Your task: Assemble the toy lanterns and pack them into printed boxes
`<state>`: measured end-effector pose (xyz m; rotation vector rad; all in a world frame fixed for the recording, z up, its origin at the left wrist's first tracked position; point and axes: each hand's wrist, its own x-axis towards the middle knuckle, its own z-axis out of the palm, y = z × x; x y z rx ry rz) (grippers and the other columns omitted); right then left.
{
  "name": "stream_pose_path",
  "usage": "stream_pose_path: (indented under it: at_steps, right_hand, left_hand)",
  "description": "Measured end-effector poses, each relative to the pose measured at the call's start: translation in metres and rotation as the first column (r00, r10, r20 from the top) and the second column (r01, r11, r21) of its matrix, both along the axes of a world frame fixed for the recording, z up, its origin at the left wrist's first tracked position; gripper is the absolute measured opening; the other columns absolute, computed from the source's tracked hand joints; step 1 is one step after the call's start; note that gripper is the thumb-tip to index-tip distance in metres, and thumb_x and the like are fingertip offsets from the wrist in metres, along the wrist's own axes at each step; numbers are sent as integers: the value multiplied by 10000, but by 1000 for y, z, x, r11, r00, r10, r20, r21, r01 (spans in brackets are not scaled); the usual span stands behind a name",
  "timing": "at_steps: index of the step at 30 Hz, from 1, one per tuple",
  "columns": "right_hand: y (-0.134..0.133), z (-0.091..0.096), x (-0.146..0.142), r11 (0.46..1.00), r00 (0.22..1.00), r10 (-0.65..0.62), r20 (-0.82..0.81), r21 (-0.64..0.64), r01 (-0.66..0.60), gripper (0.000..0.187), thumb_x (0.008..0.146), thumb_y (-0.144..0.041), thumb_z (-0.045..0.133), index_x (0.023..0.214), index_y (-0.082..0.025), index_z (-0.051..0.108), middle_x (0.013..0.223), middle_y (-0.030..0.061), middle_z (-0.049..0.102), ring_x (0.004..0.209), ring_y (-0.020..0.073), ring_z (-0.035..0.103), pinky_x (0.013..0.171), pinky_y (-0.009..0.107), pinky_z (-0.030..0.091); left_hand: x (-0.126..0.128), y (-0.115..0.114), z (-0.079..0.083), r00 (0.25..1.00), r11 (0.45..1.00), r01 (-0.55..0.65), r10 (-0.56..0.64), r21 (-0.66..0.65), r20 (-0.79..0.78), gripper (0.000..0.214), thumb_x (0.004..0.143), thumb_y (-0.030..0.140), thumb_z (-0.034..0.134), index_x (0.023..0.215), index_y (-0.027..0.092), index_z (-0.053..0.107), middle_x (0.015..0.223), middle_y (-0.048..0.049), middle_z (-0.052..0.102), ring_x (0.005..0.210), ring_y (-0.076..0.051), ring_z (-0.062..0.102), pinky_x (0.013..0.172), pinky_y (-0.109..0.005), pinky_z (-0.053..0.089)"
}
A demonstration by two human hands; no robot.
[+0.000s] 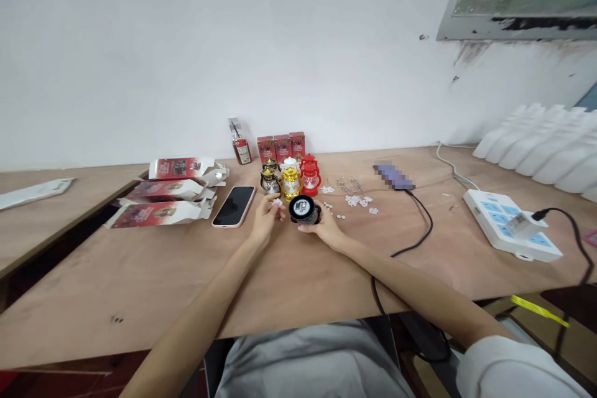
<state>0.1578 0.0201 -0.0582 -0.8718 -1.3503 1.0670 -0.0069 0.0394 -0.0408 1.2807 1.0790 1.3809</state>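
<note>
My right hand [329,230] is closed around a small dark lantern [302,208]. The lantern's round underside faces me, showing a black rim and a whitish middle with dark parts. My left hand [265,219] pinches a small white piece [278,202] just left of it. Behind my hands stand several small lanterns, among them a gold lantern [291,185], a red lantern [310,175], a bronze-coloured lantern [270,181] and a white one partly hidden. Right of my right hand lie small white pieces [357,200], round button-like discs [341,217] and thin metal bits [349,185].
Flattened red-and-white boxes [161,212] and a phone [234,206] lie to the left. Small red boxes [282,148] and a bottle-like packet [241,148] stand by the wall. Rightward are a blurred purple device [394,176] on a black cable, a power strip [494,208] and white moulded shapes [536,143].
</note>
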Motion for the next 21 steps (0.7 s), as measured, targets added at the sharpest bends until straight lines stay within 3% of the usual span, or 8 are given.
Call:
stream_pose_path:
  at_steps: [3, 9, 12, 16, 21]
  right_hand:
    - [-1, -3, 6, 999, 999, -42, 19, 10, 42, 504, 458, -258, 790, 898, -210, 550, 921, 2, 636, 908, 216, 583, 881, 382, 428]
    - [-4, -2, 11, 991, 985, -134, 108, 11, 133, 472, 482, -269, 779, 890, -210, 549, 897, 0, 627, 875, 215, 571, 845, 376, 434]
    - [-4, -1, 11, 992, 983, -125, 138, 13, 124, 449, 488, -256, 772, 869, -213, 537, 868, -12, 613, 852, 208, 563, 825, 364, 434]
    - [-2, -3, 12, 994, 974, -108, 201, 9, 109, 466, 490, -213, 765, 890, -213, 524, 888, -16, 605, 865, 205, 555, 843, 361, 413]
    - [-2, -4, 13, 993, 969, -114, 218, 18, 113, 472, 501, -216, 756, 912, -214, 523, 934, -6, 609, 889, 208, 556, 854, 362, 403]
  left_hand:
    - [2, -6, 10, 996, 999, 47, -47, 8, 73, 451, 677, 436, 689, 1004, 151, 564, 765, -24, 665, 586, -98, 604, 569, -219, 467]
    - [1, -15, 20, 976, 998, -20, 8, 53, 218, 538, 590, 473, 763, 972, 129, 603, 909, -102, 710, 673, -147, 662, 646, -275, 503]
    - [2, -16, 19, 987, 995, -57, 43, 88, 157, 474, 577, 458, 775, 890, 122, 659, 795, -68, 706, 604, -127, 621, 598, -257, 480]
    - [5, -18, 17, 995, 959, -103, 98, 263, 33, 302, 565, 351, 803, 780, 156, 720, 743, -22, 657, 658, -120, 567, 639, -253, 451]
    - [10, -25, 17, 995, 895, -23, 63, 445, -75, 280, 612, 299, 792, 876, 221, 741, 749, -8, 599, 675, -115, 510, 646, -254, 423]
